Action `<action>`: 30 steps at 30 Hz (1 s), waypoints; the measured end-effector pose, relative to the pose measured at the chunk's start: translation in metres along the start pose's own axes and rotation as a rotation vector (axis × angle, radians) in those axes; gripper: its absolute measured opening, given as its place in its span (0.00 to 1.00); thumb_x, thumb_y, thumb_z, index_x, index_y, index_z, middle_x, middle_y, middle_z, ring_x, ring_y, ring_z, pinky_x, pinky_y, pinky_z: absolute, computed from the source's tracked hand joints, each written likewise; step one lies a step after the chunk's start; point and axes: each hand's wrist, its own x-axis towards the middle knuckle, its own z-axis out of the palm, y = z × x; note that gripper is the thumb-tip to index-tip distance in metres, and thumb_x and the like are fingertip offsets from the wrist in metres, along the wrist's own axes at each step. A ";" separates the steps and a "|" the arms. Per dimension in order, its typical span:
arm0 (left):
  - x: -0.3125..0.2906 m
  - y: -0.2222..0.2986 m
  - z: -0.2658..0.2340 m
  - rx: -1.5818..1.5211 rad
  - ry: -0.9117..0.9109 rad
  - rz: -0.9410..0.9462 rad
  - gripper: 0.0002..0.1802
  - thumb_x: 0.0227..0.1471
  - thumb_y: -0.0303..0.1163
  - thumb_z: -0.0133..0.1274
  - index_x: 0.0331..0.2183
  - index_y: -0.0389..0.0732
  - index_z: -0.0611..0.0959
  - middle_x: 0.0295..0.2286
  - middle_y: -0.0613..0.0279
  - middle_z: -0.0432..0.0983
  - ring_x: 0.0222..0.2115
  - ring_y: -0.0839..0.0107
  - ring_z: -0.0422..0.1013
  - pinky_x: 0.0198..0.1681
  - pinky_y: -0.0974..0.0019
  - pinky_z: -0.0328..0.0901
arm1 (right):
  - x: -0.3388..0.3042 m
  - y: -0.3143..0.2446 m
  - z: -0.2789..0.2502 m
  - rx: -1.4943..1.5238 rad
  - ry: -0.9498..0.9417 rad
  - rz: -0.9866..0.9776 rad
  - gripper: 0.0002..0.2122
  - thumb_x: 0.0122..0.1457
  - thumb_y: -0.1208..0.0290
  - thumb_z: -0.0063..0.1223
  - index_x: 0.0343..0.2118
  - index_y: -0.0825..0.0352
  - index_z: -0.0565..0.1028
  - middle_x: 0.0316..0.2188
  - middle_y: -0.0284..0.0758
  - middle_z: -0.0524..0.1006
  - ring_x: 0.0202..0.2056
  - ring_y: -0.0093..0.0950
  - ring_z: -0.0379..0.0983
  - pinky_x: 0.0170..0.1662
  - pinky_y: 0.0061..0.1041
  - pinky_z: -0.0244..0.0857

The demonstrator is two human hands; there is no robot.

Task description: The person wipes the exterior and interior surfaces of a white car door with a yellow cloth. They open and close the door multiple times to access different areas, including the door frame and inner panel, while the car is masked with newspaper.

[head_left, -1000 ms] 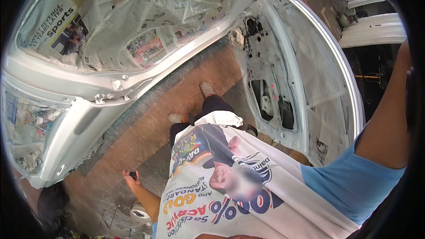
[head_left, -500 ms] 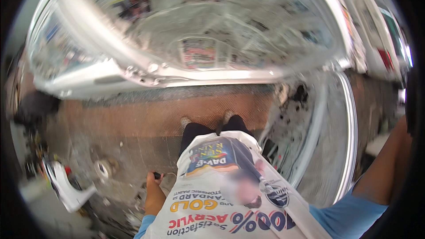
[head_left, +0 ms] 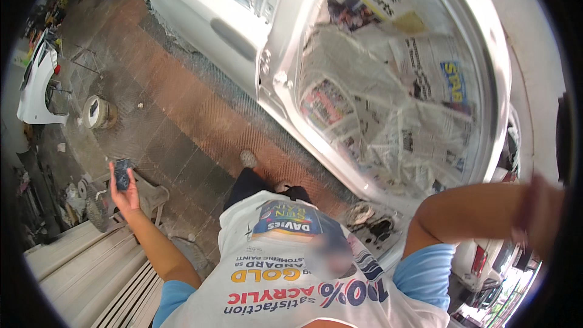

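Observation:
My left hand (head_left: 124,194) is stretched out to the left over the floor, its fingers wrapped round a dark, flat phone (head_left: 122,174) with a glossy face. To the right, my right arm is bent and raised. My right hand (head_left: 543,215) is a blur at the dark rim, so its fingers cannot be made out. Ahead of me stands a white car body (head_left: 225,36). Newspaper (head_left: 388,67) covers the window opening inside its silver-white frame. Neither hand visibly touches the car.
A dirty bucket (head_left: 100,113) stands on the tiled floor at the left. Beyond it is a loose white fender (head_left: 42,85). Long pale panels (head_left: 91,267) lie at the lower left, beside a round fan-like grille (head_left: 96,206). Another white vehicle (head_left: 480,264) shows at the lower right.
My view has turned right, swinging the car diagonally across it. My left hand with the phone has reached out further left and up. My right arm has come up and bent at the elbow.

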 end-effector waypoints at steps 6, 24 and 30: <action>0.037 -0.066 -0.105 0.894 0.694 -0.250 0.29 0.71 0.30 0.47 0.70 0.52 0.70 0.68 0.54 0.64 0.67 0.52 0.63 0.63 0.49 0.70 | -0.097 -0.069 0.267 0.214 -0.684 0.083 0.17 0.58 0.68 0.68 0.50 0.65 0.83 0.45 0.40 0.83 0.48 0.41 0.80 0.51 0.40 0.74; 0.007 -0.207 0.018 0.480 0.779 -0.127 0.31 0.71 0.24 0.42 0.72 0.46 0.67 0.71 0.52 0.58 0.70 0.52 0.58 0.70 0.47 0.65 | -0.125 0.035 0.478 -0.006 -0.182 -0.595 0.20 0.62 0.72 0.64 0.57 0.62 0.76 0.50 0.48 0.79 0.53 0.53 0.73 0.57 0.50 0.67; -0.007 -0.402 0.235 0.508 0.068 -0.143 0.28 0.71 0.30 0.48 0.69 0.46 0.71 0.69 0.50 0.63 0.68 0.53 0.62 0.64 0.57 0.69 | -0.122 0.079 0.509 -0.104 0.039 -0.708 0.23 0.54 0.51 0.77 0.48 0.60 0.85 0.38 0.36 0.86 0.46 0.38 0.82 0.53 0.44 0.73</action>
